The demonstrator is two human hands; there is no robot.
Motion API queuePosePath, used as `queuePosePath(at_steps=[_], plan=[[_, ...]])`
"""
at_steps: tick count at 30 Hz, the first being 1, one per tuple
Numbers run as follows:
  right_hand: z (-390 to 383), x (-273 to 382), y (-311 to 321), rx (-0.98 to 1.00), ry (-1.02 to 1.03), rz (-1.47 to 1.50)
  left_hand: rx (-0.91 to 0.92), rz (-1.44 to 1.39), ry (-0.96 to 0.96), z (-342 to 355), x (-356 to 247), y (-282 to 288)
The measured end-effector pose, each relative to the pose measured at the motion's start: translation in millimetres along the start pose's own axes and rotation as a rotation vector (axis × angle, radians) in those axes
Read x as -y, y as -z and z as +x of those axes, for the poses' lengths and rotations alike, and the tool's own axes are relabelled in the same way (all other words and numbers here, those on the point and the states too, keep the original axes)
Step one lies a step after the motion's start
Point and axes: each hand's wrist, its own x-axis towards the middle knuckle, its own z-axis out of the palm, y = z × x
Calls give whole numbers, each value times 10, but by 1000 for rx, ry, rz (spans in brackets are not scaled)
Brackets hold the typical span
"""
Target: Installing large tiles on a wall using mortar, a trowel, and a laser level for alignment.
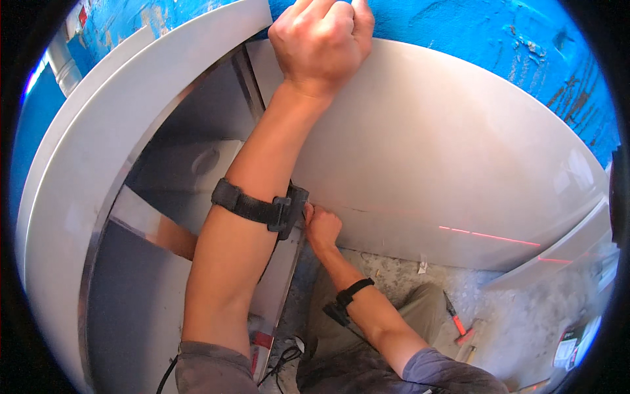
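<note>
A large, glossy, pale panel (433, 144) stands against the blue wall. My left hand (321, 39) is closed at its top edge, with the fingers curled and the fingertips hidden. Lower down, beside the strap on my left forearm, my right hand (323, 226) is closed near the panel's lower left side. Whatever its fingers hold is hidden. Under my left arm is a white-edged frame (72, 177) with metal strips and grey surfaces. Black straps wrap both forearms; the left one carries a buckle and a small dark block.
Rough blue wall (459, 23) runs behind the panel. A red laser line crosses the panel's lower right. On the dusty floor (505, 315) lie a hammer (464, 335) with red on it and a paper scrap (422, 265). A container (569, 348) stands far right; a black cable (283, 360) lies by my knees.
</note>
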Motion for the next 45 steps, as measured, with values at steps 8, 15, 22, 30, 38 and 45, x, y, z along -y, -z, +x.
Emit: queuePosePath(at_steps=[8, 15, 22, 30, 38, 45], plan=[[48, -277, 169, 11, 70, -63, 46, 22, -2, -2, 6, 37], [59, -767, 903, -93, -44, -100, -42, 38, -50, -34, 66, -80], [48, -1404, 1628, -223, -64, -258, 96, 81, -6, -94, 83, 29], [39, -2612, 3097, -278, -264, -216, 185, 271, -4, -665, -343, 409], [-15, -3533, 3929, -280, -234, -252, 1230, 14, 257, -2066, -1619, 1114], [-51, -4080, 4235, -334, -368, -109, 1392, 115, 350, -2467, -1734, 1166]])
